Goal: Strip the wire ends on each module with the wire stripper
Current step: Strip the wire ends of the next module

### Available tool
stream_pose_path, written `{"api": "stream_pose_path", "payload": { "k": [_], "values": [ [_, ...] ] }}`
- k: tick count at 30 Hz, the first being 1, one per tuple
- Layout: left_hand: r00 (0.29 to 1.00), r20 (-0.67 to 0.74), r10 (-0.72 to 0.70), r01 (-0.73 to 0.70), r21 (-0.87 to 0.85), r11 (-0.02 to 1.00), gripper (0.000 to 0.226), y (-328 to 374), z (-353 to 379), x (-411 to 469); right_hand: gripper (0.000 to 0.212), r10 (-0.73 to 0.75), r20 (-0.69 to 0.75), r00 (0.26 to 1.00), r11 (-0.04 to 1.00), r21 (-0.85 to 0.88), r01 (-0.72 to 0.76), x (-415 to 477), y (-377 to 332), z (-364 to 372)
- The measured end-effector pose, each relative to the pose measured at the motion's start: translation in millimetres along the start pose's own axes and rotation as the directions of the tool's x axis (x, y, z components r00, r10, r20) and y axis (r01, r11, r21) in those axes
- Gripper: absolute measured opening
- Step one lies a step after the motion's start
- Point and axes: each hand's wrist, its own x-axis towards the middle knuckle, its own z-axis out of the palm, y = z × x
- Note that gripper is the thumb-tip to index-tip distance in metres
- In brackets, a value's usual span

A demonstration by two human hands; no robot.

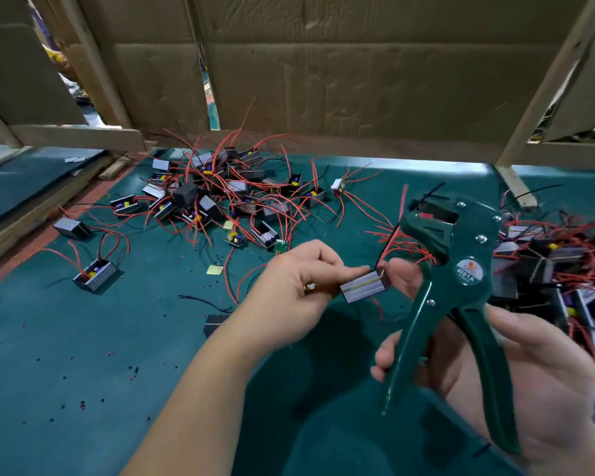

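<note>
Only readable text is on your stripper (461, 290): round sticker (470, 271) by the pivot, looks like "VI01A", first two characters unsure. Orange logo (472, 263) above it is too small to read. Labels on the modules (547, 266) to your right are blurred.

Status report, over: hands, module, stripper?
Left hand holds module. Right hand grips wire stripper, handles spread. Other modules piled behind, not in the way.
</note>
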Motion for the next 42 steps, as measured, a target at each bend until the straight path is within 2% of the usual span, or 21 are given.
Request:
{"api": "stream_pose_path", "payload": {
  "k": [3,5,8,12,14,17,19,22,24,25,28,32,36,39,42],
  "values": [
    [0.999,0.008,-0.039,0.039,-0.009,0.999,0.048,3,-2,-1,0.081,-0.041,-0.030,0.999,0.976,-0.215,0.033,2,3,-2],
    [0.996,0.037,-0.083,0.086,-0.081,0.993,0.048,3,-3,-3,0.086,-0.047,-0.053,0.997,0.952,-0.303,0.029,2,7,-1],
    [0.988,0.034,-0.148,0.152,-0.175,0.973,0.020,5,1,-2,0.083,-0.015,-0.052,0.999,0.941,-0.338,-0.003,4,12,1],
    [0.977,-0.109,-0.185,0.169,-0.137,0.976,0.022,2,6,-1,0.077,0.050,-0.029,0.998,0.936,-0.348,-0.057,3,15,5],
    [0.978,-0.124,-0.169,0.141,-0.204,0.969,0.015,2,8,1,0.077,0.064,-0.038,0.997,0.937,-0.342,-0.073,3,16,5],
    [0.980,-0.126,-0.157,0.093,-0.412,0.907,0.008,6,12,2,0.077,0.077,-0.059,0.995,0.930,-0.356,-0.093,4,17,6],
    [0.979,-0.118,-0.168,0.082,-0.527,0.846,0.012,9,16,2,0.079,0.077,-0.075,0.994,0.925,-0.368,-0.099,3,18,6],
    [0.944,-0.119,-0.309,0.172,-0.621,0.765,0.022,9,22,6,0.080,0.063,-0.073,0.995,0.921,-0.379,-0.086,3,20,6],
    [0.924,-0.126,-0.361,0.182,-0.685,0.705,0.019,6,25,8,0.076,0.045,-0.043,0.998,0.923,-0.380,-0.058,2,19,6],
    [0.925,-0.132,-0.355,0.167,-0.699,0.695,0.017,5,25,9,0.075,0.039,-0.023,0.999,0.924,-0.379,-0.045,2,19,7],
    [0.926,-0.153,-0.345,0.142,-0.705,0.695,0.028,1,25,9,0.074,0.023,-0.017,1.000,0.933,-0.358,-0.028,1,17,6],
    [0.893,-0.223,-0.391,0.141,-0.686,0.714,0.017,2,23,11,0.080,-0.015,-0.091,0.996,0.925,-0.379,-0.020,-1,18,4],
    [0.851,-0.285,-0.441,0.162,-0.655,0.738,0.016,6,18,10,0.082,-0.027,-0.120,0.992,0.924,-0.383,-0.022,0,19,4],
    [0.855,-0.315,-0.413,0.134,-0.635,0.761,0.007,9,15,9,0.079,-0.010,-0.113,0.994,0.923,-0.384,-0.034,0,20,2],
    [0.882,-0.290,-0.370,0.099,-0.654,0.750,0.009,12,12,8,0.074,0.023,-0.077,0.997,0.920,-0.389,-0.051,1,20,-3]
  ]
}}
